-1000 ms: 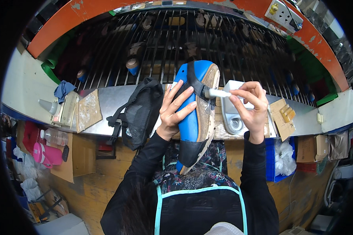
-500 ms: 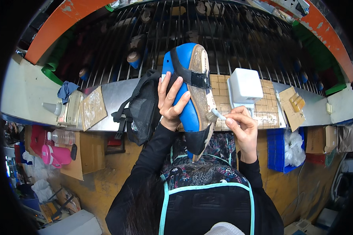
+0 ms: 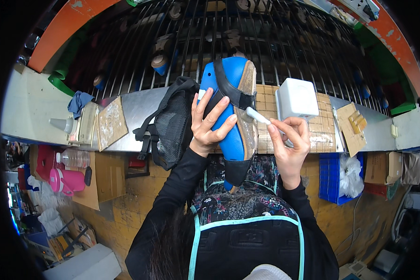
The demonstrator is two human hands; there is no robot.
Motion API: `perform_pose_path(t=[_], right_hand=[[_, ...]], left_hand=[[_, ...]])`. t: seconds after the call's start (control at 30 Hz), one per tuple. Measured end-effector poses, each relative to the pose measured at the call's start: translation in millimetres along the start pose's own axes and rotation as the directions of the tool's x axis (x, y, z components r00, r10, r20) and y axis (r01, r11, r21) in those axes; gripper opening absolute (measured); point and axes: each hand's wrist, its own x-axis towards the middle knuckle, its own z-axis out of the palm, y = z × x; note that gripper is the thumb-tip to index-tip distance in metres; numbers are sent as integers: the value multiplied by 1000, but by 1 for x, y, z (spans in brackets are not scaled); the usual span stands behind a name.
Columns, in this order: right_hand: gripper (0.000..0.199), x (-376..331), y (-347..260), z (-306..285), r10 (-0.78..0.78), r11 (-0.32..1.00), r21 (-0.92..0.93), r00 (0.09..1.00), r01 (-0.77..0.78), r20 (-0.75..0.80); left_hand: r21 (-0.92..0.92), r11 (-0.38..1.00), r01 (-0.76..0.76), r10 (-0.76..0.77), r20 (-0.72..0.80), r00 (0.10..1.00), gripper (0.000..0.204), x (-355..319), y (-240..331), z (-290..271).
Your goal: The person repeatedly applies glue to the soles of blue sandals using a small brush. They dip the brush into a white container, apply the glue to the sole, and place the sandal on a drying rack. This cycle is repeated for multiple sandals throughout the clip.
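A black-strapped sandal [image 3: 229, 101] on a blue shoe last stands tilted in front of me, its tan sole edge turned to the right. My left hand [image 3: 211, 123] grips the blue last from the left, fingers spread across it. Between the thumb and fingers of my right hand [image 3: 289, 144] is a slim brush [image 3: 259, 115] with a pale handle. Its tip meets the sole edge near the middle of the sandal, just below the strap's end. Right behind that hand stands a white square container [image 3: 297, 98] on a cardboard mat [image 3: 323, 122].
A black mesh bag [image 3: 169, 123] lies left of the sandal. Beyond the metal bench [image 3: 137, 112] runs a rack of dark rollers [image 3: 182, 60] carrying other shoes. Cardboard pieces [image 3: 112, 123] lie at both sides; a blue crate [image 3: 329, 179] with plastic bags sits low at right.
The brush has moved up along the sole edge, from near the heel end to the middle. The sandal and my left hand have shifted slightly to the right.
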Motion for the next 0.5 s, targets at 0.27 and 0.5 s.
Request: perform_pose_path(t=[0.27, 0.5], right_hand=[[23, 2, 0, 6, -280, 917, -324, 954, 233, -106], [28, 4, 4, 10, -372, 876, -390, 912, 283, -173]], left_hand=[[20, 1000, -13, 13, 23, 1000, 35, 2, 0, -1], [14, 997, -77, 77, 47, 996, 38, 4, -2, -2]])
